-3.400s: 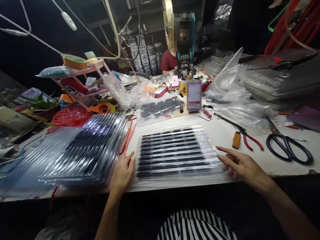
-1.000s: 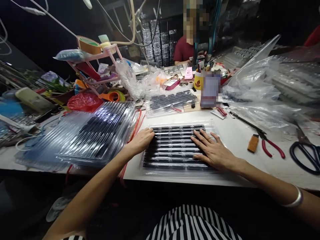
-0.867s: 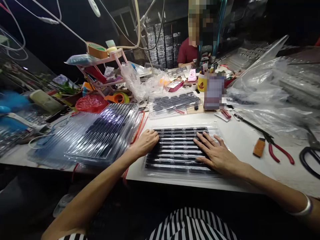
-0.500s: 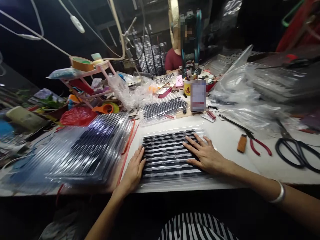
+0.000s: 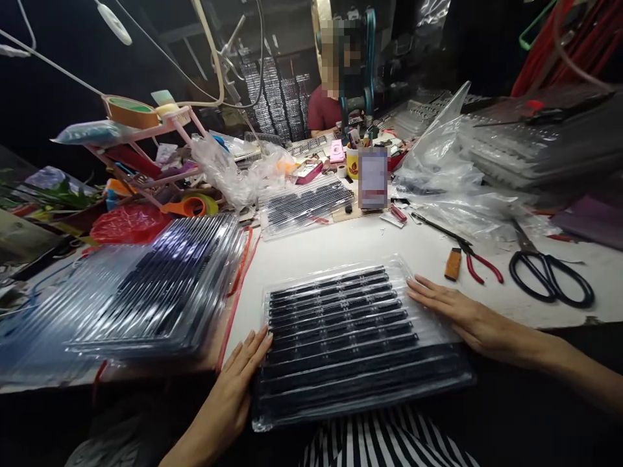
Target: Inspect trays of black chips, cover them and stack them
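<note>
A clear plastic tray (image 5: 341, 337) with rows of long black strips lies in front of me, its near end jutting past the table edge over my lap. My left hand (image 5: 238, 376) holds its left side, fingers straight along the rim, thumb out of sight. On the opposite side my right hand (image 5: 452, 311) holds the right rim with long, close fingers; that thumb is hidden too. The tray sits between both hands, slightly turned. To the left, a stack of similar clear trays (image 5: 160, 292) with dark strips rests on the table.
Pliers with red handles (image 5: 481, 266), black scissors (image 5: 549, 275) and an orange-brown block (image 5: 453, 264) lie at right. Behind are another strip tray (image 5: 306, 204), a phone (image 5: 373, 178), a yellow mug (image 5: 352, 163) and plastic bags (image 5: 438, 162). A person (image 5: 324, 110) sits across the table.
The tray has come toward me, past the table edge. My right hand has gone from lying on the strips to the tray's right rim; my left hand moved nearer with it. The view shifted slightly.
</note>
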`<state>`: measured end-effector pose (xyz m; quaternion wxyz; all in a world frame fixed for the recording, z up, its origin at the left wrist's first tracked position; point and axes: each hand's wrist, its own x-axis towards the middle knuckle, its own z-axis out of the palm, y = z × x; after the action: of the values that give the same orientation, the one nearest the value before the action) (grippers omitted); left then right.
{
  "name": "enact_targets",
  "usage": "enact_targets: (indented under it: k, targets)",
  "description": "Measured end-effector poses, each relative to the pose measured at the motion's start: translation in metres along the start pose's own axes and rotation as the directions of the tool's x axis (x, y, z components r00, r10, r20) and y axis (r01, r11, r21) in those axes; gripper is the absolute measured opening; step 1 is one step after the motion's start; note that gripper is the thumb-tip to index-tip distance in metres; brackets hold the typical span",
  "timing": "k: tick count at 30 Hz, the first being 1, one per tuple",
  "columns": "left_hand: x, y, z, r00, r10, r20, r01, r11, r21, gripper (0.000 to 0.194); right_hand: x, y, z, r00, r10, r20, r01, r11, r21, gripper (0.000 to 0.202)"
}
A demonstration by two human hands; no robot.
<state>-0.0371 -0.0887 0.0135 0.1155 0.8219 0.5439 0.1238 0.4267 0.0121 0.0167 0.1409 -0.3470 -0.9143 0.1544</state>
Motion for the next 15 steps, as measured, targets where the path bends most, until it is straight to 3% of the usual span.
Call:
enact_targets:
  k: [3, 6, 9, 11, 13, 15]
  targets:
    - [-0.005, -0.004, 0.021, 0.986, 0.06, -0.154, -0.044, 0.993, 0.105, 0.062, -0.016, -0.015, 0.001, 0.998, -0.012, 0.064, 0.015, 0.999, -0.043, 0.074]
    - [-0.002, -0.007, 0.034, 0.936, 0.086, -0.341, -0.061, 0.995, 0.082, 0.053, -0.022, -0.017, 0.018, 0.999, -0.035, -0.037, 0.028, 0.988, -0.153, 0.073]
    - [0.005, -0.009, 0.029, 0.905, 0.006, -0.425, -0.047, 0.995, -0.086, 0.041, -0.02, -0.006, 0.028, 0.974, -0.147, -0.175, 0.113, 0.976, -0.188, 0.067]
    - [0.016, -0.015, 0.017, 0.895, -0.065, -0.442, -0.042, 0.973, -0.228, 0.036, -0.013, 0.003, 0.023, 0.954, -0.2, -0.222, 0.179, 0.978, -0.111, 0.056]
    - [0.035, -0.022, 0.002, 0.882, -0.117, -0.457, -0.042, 0.946, -0.322, 0.036, 0.003, 0.01, 0.009, 0.947, -0.103, -0.304, 0.132, 0.988, 0.077, 0.043]
    - [0.063, -0.03, -0.011, 0.847, -0.177, -0.501, -0.021, 0.931, -0.364, 0.039, 0.029, 0.016, -0.008, 0.918, 0.132, -0.373, -0.02, 0.957, 0.289, 0.05]
